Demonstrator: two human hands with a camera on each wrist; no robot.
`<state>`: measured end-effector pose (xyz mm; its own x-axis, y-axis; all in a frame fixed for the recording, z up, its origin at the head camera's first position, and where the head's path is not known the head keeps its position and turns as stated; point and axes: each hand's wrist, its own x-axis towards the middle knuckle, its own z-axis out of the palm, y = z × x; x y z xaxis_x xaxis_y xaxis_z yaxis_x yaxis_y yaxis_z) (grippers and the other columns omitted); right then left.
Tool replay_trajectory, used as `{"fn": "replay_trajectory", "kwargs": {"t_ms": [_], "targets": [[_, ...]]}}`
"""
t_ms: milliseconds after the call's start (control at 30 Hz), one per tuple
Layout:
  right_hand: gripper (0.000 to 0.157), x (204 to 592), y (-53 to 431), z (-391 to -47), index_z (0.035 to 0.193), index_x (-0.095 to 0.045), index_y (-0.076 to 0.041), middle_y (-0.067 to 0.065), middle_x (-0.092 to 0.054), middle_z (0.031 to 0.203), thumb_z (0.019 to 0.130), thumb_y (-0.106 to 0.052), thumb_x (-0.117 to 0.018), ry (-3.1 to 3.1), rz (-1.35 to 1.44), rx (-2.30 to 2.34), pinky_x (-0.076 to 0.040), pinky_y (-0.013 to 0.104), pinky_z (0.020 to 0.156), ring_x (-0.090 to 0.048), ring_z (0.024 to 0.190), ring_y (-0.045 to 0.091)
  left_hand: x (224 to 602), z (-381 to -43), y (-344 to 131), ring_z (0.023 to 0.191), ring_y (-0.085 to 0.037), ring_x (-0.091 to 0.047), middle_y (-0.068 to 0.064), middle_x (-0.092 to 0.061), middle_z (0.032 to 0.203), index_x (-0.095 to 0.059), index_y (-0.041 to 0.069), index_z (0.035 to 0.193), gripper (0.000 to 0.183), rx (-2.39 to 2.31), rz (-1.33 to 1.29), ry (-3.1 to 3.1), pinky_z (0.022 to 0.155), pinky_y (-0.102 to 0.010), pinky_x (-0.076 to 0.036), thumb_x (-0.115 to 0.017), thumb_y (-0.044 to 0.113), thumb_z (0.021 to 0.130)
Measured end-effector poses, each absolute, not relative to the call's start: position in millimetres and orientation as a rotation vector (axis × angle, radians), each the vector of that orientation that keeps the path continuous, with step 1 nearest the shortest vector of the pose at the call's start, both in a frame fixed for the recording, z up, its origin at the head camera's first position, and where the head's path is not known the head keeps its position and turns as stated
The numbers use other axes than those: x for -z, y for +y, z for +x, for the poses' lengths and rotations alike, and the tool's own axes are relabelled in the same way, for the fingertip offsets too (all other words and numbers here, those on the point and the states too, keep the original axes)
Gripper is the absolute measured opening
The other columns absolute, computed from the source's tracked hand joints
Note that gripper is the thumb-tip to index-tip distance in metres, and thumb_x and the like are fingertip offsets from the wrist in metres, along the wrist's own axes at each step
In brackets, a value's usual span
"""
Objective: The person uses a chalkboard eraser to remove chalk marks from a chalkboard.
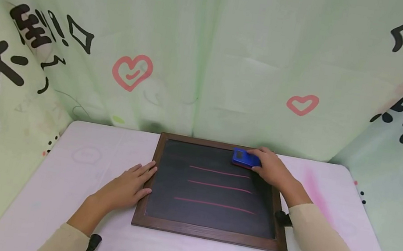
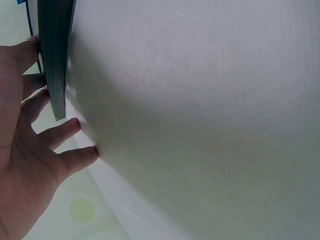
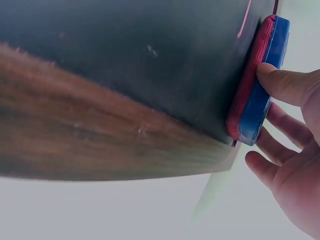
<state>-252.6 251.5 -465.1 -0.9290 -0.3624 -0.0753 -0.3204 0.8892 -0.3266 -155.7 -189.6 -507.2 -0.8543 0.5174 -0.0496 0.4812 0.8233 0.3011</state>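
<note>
A framed blackboard (image 1: 210,218) lies on the table, with several pink chalk lines (image 1: 219,186) running across its dark surface. In the head view my right hand (image 1: 270,167) grips a blue chalkboard eraser (image 1: 241,156) at the board's upper right. The right wrist view shows the eraser's red felt pad (image 3: 250,80) against the board, my thumb on its near side and fingers behind. My left hand (image 1: 130,185) rests at the left side of the wooden frame (image 2: 54,60), fingertips on its edge, with fingers spread and fairly straight.
A pale table (image 1: 101,149) carries the board, with a pink smear (image 1: 316,189) on its right side. Light green curtains (image 1: 240,38) printed with hearts and black characters hang behind and at both sides. Dark wrist straps (image 1: 94,243) show at the sleeves.
</note>
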Motion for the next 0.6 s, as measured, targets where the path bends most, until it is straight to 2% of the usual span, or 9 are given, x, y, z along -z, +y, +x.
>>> {"fn": "replay_trajectory", "kwargs": {"t_ms": [600], "targets": [[0.052,466,258,-241,0.144,-0.058,-0.002,0.029,-0.053,0.144,0.095,-0.009,-0.074,2.932,-0.510,0.475,-0.045,0.065,0.108,-0.053,0.130,0.049,507,-157,-190,0.147,-0.050,-0.038,-0.014,-0.030,0.169,-0.036,0.002,0.160,0.066,-0.432,0.790,2.873,0.119,-0.062,-0.036,-0.059,0.032,0.106]]}}
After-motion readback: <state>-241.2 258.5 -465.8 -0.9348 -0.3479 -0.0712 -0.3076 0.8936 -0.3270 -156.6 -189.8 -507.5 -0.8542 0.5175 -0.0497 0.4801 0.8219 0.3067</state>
